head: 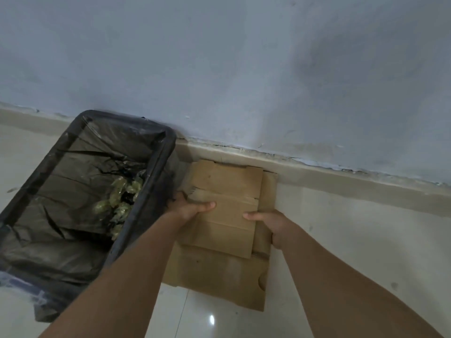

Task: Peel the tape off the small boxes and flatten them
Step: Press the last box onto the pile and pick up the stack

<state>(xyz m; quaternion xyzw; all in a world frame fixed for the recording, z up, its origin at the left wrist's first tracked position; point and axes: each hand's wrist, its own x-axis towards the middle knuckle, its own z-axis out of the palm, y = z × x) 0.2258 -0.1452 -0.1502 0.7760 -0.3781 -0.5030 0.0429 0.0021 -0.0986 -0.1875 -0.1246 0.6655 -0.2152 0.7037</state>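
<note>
— Nearest items?
— Two bare forearms reaching forward over the tiled floor (pixel 219 320). Left hand (pixel 189 208) gripping the left edge of the top flattened box (pixel 227 203): thumb flat across its upper face, fingers curled underneath. Right hand (pixel 271 224) gripping the right edge likewise, thumb on top, remaining fingers wrapped out of sight below.

— Position of the held box?
— Lying flat atop a stack of flattened boxes (pixel 219 272), itself resting on the floor, far end touching the skirting (pixel 341 181). Lowest sheet projecting toward the camera beyond the upper ones. Tape on the boxes: cannot tell.

— Left of the stack?
— Black bin (pixel 156 181) lined with a dark plastic bag, right wall just beside the stack and the left hand. Inside, crumpled yellowish tape scraps (pixel 119 201) near the bottom.

— Furthest?
— Bin's back corner close against the skirting; above that, pale blue wall (pixel 219 57), scuffed, paint cracked along the lower edge.
</note>
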